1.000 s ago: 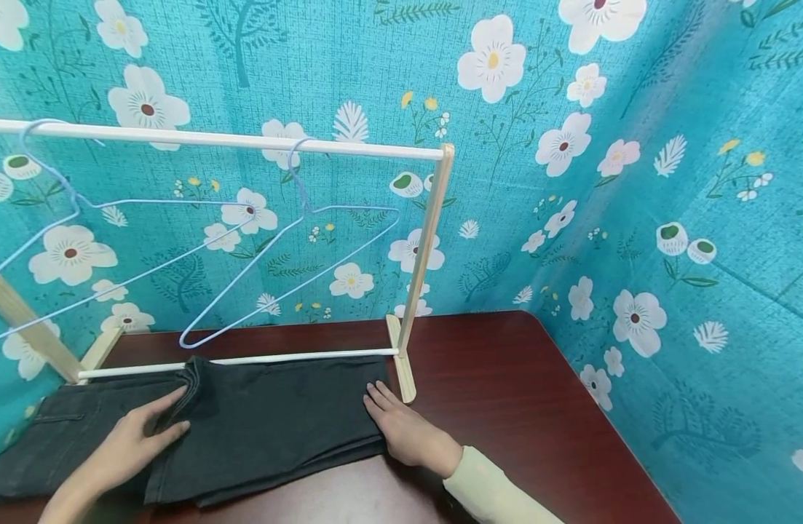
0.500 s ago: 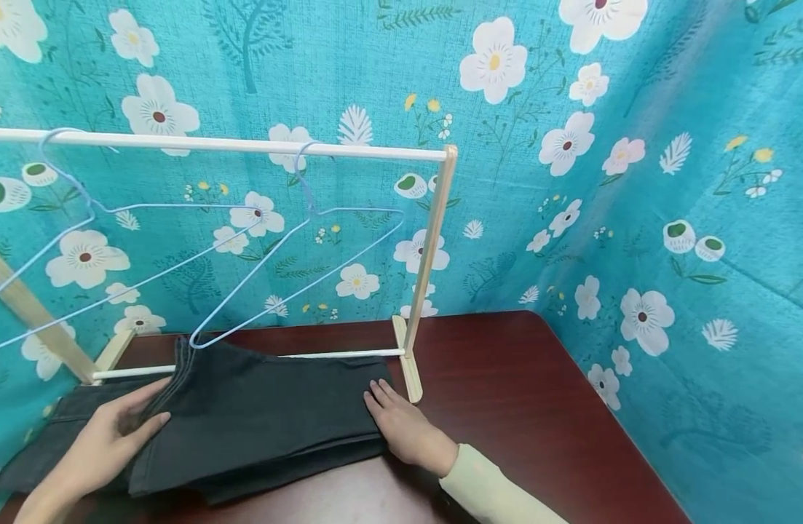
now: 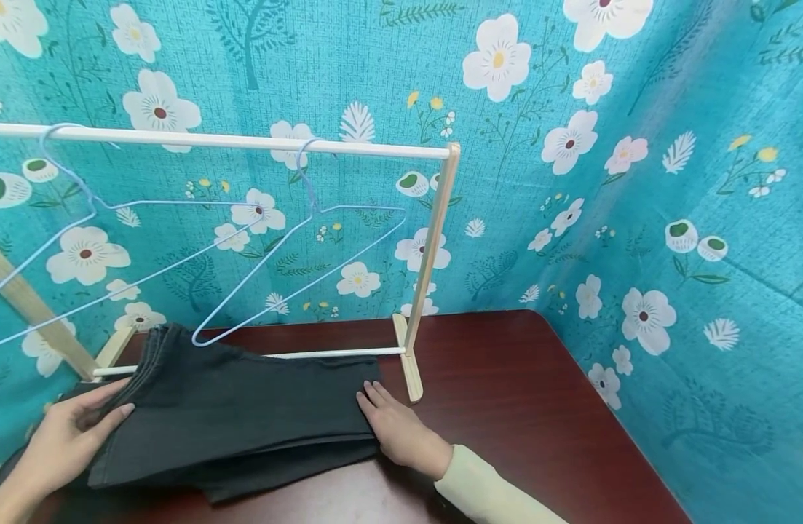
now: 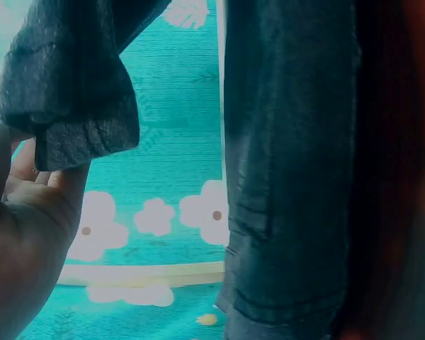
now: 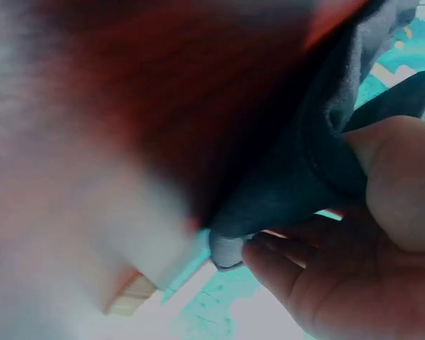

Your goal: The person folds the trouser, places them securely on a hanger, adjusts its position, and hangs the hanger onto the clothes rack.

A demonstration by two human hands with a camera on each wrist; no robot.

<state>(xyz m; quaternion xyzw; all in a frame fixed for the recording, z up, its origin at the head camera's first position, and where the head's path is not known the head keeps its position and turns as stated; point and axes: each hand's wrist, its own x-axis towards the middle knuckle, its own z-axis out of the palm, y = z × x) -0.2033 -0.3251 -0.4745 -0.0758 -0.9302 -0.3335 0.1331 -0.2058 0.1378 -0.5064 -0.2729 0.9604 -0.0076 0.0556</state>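
A pair of black jeans (image 3: 244,415) lies folded over on the table at the foot of a clothes rack. At the left, my left hand (image 3: 63,440) grips the layered leg ends between thumb and fingers, raised above the rest of the jeans. In the left wrist view, the hems (image 4: 88,134) hang at my left hand (image 4: 28,227). My right hand (image 3: 397,429) is at the folded right end. From the right wrist view, the cloth (image 5: 290,177) passes between the thumb and fingers of my right hand (image 5: 361,262). The waist end is mostly hidden beneath the legs.
Two blue wire hangers (image 3: 309,196) (image 3: 93,211) hang from the white top rail (image 3: 198,138) of the wooden rack. Its right post (image 3: 432,247) and foot (image 3: 410,371) stand just beyond my right hand. Dark red table (image 3: 506,393) extends right to a flowered teal cloth (image 3: 735,291).
My left hand has moved left and pulled the leg ends left with it, covering more of the jeans beneath. The right hand has stayed at the folded end, shifting slightly left.
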